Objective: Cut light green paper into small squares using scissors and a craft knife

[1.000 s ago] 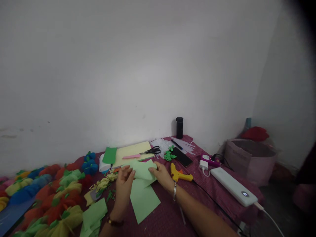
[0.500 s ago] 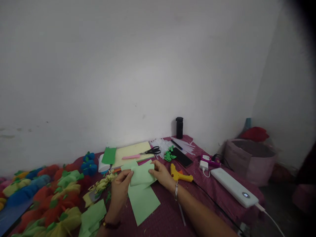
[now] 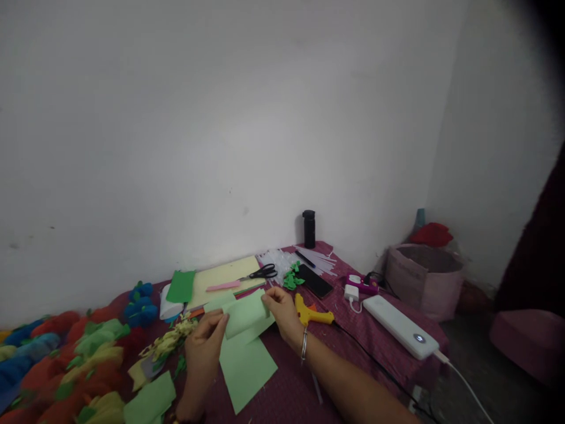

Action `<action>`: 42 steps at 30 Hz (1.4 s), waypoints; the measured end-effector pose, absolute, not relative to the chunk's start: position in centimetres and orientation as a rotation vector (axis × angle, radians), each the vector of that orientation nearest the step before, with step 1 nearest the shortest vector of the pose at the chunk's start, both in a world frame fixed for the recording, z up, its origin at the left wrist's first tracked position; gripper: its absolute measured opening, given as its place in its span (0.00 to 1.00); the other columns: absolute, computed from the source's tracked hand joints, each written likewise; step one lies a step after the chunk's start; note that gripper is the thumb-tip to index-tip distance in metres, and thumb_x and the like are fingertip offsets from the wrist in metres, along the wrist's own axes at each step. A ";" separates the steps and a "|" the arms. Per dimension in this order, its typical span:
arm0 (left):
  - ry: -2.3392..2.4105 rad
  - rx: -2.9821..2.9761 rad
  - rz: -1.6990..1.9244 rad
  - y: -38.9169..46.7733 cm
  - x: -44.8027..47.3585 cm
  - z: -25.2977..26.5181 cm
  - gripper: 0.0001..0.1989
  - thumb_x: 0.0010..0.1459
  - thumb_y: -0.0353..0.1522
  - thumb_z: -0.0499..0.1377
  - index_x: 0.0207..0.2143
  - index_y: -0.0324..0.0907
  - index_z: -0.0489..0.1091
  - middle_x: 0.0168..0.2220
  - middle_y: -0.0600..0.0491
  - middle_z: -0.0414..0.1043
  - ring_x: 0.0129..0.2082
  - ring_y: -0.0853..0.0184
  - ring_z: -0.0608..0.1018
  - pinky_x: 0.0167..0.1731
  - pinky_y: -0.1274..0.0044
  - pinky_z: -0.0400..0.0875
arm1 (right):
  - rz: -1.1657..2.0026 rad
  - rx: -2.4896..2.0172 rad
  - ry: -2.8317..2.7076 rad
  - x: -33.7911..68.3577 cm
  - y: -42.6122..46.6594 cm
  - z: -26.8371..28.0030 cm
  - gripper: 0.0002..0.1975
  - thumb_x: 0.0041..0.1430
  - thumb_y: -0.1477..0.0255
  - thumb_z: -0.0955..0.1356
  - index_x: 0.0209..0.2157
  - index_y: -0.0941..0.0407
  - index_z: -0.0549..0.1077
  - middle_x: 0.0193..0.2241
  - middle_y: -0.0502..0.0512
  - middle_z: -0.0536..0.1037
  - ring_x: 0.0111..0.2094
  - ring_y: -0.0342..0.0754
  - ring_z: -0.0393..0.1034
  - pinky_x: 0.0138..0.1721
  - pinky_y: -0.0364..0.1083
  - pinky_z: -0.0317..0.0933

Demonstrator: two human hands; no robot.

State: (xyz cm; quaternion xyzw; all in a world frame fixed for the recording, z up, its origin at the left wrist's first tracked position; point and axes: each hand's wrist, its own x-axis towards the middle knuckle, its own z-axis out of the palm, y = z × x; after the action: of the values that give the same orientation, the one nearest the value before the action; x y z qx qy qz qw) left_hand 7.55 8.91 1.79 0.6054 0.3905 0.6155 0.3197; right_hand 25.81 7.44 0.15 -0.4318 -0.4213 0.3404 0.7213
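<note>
Between my two hands hangs a light green sheet [image 3: 244, 317], raised over the table; I cannot tell whether it is paper or felt. My left hand [image 3: 205, 344] pinches its left edge, thumb against fingers. At its upper right corner my right hand [image 3: 282, 312] grips it the same way. Below lies another light green sheet [image 3: 247, 374] on the maroon cloth. More light green pieces [image 3: 150, 400] rest left of my left wrist. A yellow glue gun [image 3: 312, 312] lies just right of my right hand.
Scissors [image 3: 263, 271] lie on a cream sheet stack [image 3: 227, 271]. Colourful puffy pieces [image 3: 79, 365] crowd the left. A phone [image 3: 314, 281], black bottle [image 3: 309, 229], power strip [image 3: 362, 284] and white power bank [image 3: 399, 327] stand right. The glue gun's cord [image 3: 366, 362] trails toward the front.
The view has turned slightly right, so everything appears shifted left. The held sheet's left edge now tilts lower, and my left hand is a little farther from my right.
</note>
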 end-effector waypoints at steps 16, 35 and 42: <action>0.974 1.523 1.623 8.5 7.9 1.2 0.12 0.47 0.39 0.64 0.21 0.41 0.70 0.30 0.54 0.70 0.30 0.68 0.71 0.29 0.79 0.64 | 0.680 -0.901 -0.886 25.7 6.9 0.5 0.10 0.46 0.66 0.70 0.24 0.57 0.67 0.20 0.46 0.65 0.23 0.40 0.55 0.25 0.40 0.50; 1.007 1.475 1.633 7.3 8.3 2.0 0.12 0.47 0.39 0.63 0.19 0.40 0.70 0.29 0.52 0.71 0.29 0.67 0.71 0.28 0.79 0.65 | 0.649 -0.899 -0.910 25.6 6.4 0.7 0.12 0.48 0.65 0.70 0.23 0.56 0.64 0.22 0.47 0.65 0.24 0.41 0.56 0.26 0.41 0.51; 1.003 1.411 1.639 7.5 8.4 1.5 0.12 0.48 0.39 0.63 0.20 0.40 0.69 0.28 0.54 0.70 0.28 0.68 0.70 0.28 0.79 0.64 | 0.607 -0.908 -0.953 25.5 6.1 0.7 0.13 0.50 0.65 0.70 0.22 0.56 0.64 0.23 0.48 0.65 0.25 0.42 0.57 0.27 0.42 0.52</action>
State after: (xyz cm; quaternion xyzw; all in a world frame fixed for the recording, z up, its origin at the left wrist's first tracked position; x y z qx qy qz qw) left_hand 8.39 7.52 1.54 0.5497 0.3910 0.6389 0.3697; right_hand 25.55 6.11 0.74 -0.4151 -0.4360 0.2778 0.7486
